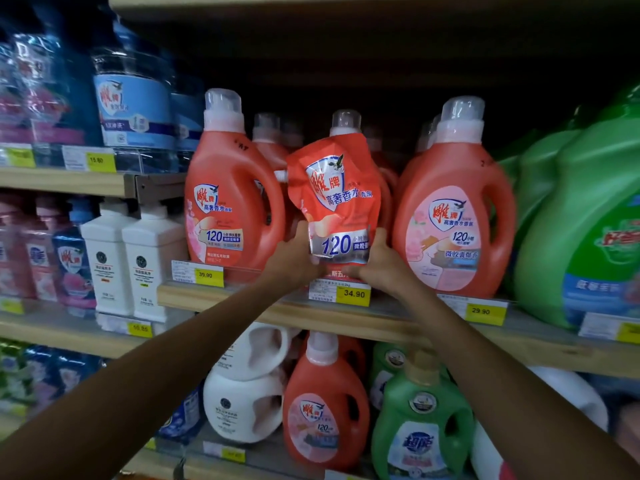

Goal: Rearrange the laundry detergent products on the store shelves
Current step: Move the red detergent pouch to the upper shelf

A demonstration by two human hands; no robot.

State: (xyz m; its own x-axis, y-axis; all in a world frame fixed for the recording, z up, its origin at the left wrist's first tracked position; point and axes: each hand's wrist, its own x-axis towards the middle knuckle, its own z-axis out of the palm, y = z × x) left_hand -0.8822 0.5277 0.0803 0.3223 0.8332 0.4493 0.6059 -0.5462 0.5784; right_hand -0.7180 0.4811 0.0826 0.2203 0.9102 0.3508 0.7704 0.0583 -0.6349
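While left hand (pixel 294 252) grips, crinkled glossy pouch (pixel 332 192)

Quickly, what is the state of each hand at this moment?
Left hand: grips the lower left side of the red refill pouch.
Right hand: grips the lower right side of the same pouch.

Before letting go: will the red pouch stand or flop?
Probably floppy: the red pouch is creased and bent at its top. Likely to tip unpropped; left hand and right hand both grip its base. Glossy film may be slippery.
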